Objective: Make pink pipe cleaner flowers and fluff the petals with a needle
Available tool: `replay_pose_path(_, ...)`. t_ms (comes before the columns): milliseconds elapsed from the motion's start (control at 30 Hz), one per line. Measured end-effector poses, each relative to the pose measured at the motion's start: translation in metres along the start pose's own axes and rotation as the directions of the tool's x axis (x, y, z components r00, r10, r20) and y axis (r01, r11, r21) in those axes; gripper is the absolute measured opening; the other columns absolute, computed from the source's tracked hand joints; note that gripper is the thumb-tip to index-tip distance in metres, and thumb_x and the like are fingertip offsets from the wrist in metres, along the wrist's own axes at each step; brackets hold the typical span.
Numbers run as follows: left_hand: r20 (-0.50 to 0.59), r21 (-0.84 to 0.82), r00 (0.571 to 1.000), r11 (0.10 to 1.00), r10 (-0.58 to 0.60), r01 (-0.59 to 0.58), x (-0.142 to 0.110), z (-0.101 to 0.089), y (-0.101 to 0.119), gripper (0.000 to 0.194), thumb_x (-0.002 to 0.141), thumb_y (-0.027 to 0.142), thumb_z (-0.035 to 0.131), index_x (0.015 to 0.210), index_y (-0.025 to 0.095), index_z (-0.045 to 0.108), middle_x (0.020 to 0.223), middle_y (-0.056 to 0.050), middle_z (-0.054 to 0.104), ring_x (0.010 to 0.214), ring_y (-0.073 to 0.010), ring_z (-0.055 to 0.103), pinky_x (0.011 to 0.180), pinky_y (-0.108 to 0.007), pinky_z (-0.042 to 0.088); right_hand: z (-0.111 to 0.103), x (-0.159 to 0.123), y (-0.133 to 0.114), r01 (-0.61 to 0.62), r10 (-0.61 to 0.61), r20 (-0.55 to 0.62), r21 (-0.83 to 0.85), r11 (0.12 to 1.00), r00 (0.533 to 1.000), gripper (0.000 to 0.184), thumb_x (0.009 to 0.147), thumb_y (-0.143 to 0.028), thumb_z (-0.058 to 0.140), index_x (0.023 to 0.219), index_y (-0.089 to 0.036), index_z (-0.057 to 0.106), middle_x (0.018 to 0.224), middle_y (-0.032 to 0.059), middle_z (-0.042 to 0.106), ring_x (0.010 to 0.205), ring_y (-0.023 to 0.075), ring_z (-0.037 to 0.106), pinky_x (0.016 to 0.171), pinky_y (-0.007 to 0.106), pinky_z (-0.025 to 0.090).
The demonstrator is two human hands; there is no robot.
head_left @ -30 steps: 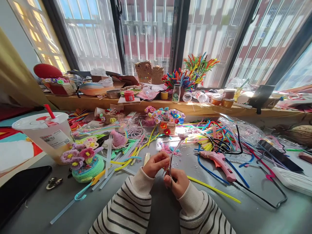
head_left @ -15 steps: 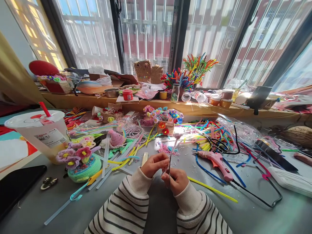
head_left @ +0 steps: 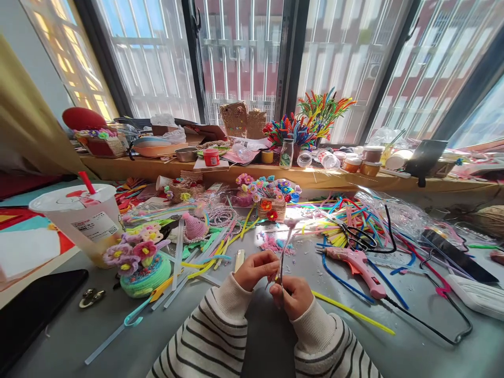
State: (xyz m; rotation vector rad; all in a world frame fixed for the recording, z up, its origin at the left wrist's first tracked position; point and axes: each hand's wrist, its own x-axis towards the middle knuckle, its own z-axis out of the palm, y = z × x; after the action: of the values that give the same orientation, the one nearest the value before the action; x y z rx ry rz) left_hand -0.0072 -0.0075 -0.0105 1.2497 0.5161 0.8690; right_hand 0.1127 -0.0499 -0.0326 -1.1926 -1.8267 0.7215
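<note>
1 left hand (head_left: pixel 258 269), fingers pinching close beside the thin strip (head_left: pixel 284 252); 1 right hand (head_left: pixel 293 296), fingers gripping the strip's lower end, which is standing above the desk (head_left: pixel 271 352).

Left hand (head_left: pixel 258 269) and right hand (head_left: pixel 296 297): both mine, close together, left of the pink glue gun (head_left: pixel 360 268). My left fingers are bent forward in a pinch; my right fingers are curled into a grip. My forearms, in striped sleeves (head_left: pixel 210 336), converge towards the hands.
</note>
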Motion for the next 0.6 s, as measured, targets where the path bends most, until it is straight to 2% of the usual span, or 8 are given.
replay_pose_path(200,-0.026,-0.03,0.999,0.999,0.022,-0.023,0.001,-0.001,-0.001,0.021,0.062,0.03,0.058,0.057,0.013,0.048,0.048,0.004,0.045,0.043,-0.0048,0.038,0.044,-0.02,0.026,0.001,0.0,0.006,0.013,-0.015,-0.027,-0.044,0.999,1.0,0.055,0.069,-0.059,0.03,0.035,-0.016,0.034,0.037,-0.0017,0.036,0.039,0.0073,0.032,0.041,0.021,0.024)
replay_pose_path(300,-0.024,-0.031,0.999,0.999,0.026,-0.027,0.001,0.0,-0.001,0.021,0.061,0.03,0.059,0.057,0.012,0.048,0.047,0.004,0.045,0.044,-0.0049,0.039,0.044,-0.02,0.026,0.001,0.0,0.004,0.02,-0.021,-0.004,-0.026,0.999,1.0,0.057,0.07,-0.06,0.028,0.034,-0.016,0.034,0.036,-0.0018,0.034,0.037,0.007,0.031,0.04,0.021,0.023)
replay_pose_path(467,0.049,-0.001,0.999,1.0,-0.025,0.025,-0.001,0.002,0.002,0.021,0.061,0.029,0.059,0.056,0.012,0.048,0.046,0.003,0.046,0.043,-0.0051,0.038,0.044,-0.02,0.027,-0.002,0.0,-0.004,0.048,-0.048,0.0,0.044,0.998,0.999,0.06,0.069,-0.063,0.023,0.039,-0.015,0.043,0.038,-0.0012,0.037,0.039,0.0081,0.035,0.041,0.02,0.028)
replay_pose_path(600,0.035,-0.024,0.999,0.999,-0.036,0.037,-0.001,0.003,0.002,0.021,0.06,0.03,0.06,0.057,0.012,0.048,0.048,0.003,0.046,0.044,-0.0052,0.039,0.044,-0.02,0.028,-0.004,0.001,-0.004,0.031,-0.03,-0.016,0.011,0.999,0.999,0.057,0.071,-0.058,0.028,0.04,-0.015,0.047,0.039,-0.0004,0.041,0.041,0.0087,0.039,0.044,0.02,0.031)
